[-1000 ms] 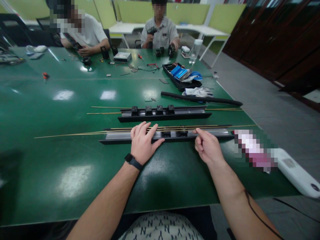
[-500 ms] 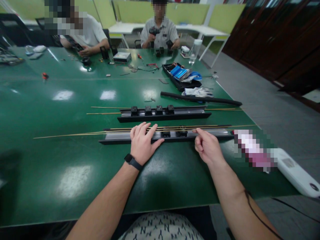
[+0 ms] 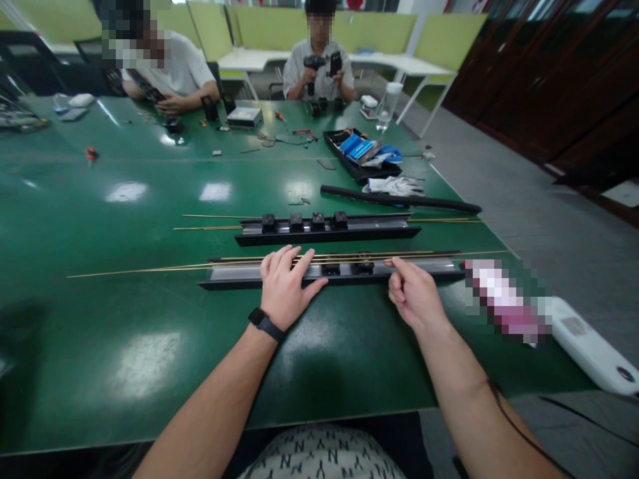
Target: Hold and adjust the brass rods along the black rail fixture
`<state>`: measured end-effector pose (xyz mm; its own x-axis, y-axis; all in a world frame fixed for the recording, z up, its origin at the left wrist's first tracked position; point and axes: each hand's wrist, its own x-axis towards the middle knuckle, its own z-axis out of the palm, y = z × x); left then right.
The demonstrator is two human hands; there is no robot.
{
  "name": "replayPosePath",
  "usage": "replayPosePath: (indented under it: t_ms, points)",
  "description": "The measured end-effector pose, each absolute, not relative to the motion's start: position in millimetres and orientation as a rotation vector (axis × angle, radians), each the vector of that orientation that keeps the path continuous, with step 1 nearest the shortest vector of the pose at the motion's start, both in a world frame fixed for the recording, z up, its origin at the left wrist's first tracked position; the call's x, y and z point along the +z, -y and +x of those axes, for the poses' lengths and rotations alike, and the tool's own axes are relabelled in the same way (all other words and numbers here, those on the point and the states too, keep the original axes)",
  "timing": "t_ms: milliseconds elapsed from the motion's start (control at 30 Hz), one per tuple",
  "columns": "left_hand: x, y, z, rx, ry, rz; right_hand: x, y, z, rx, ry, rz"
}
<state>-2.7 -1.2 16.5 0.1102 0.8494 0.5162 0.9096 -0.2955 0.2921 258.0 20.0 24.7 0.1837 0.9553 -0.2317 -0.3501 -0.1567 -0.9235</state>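
Observation:
My left hand [image 3: 286,286], with a dark watch on its wrist, lies with fingers spread over a long black-edged channel [image 3: 234,274] with a silvery inside. Its fingertips rest on several thin brass-coloured rods [image 3: 150,271] running lengthwise along the channel. My right hand [image 3: 415,291] is at the channel's right part, the index finger reaching to the rods and the other fingers curled in. Whatever its fingers may pinch is hidden. Between my hands, two small black blocks, one of them the right block [image 3: 365,264], sit in the channel beneath the rods.
Behind lies a second channel [image 3: 329,234] with several black blocks and rods. Further back are a black strip [image 3: 399,198], gloves [image 3: 394,185] and a black tray [image 3: 362,174]. A white device [image 3: 589,346] is at right. Two people sit opposite, one holding a drill [image 3: 313,65].
Both my hands keep their places on the channel and rods. Across the table, one person has raised a black part beside the drill. The view has shifted slightly.

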Motion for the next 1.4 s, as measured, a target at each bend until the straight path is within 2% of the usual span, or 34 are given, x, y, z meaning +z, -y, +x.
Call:
replayPosePath:
  t_ms: [933,1400]
  points:
    - [15.1,0.5,-3.9,-0.943,1.779,-2.263,23.6,-21.6,260.9,1.275,0.663,-1.210]
    - [15.8,0.9,-2.8,-0.953,1.786,-2.260,24.0,-19.0,254.8,1.375,0.761,-1.209]
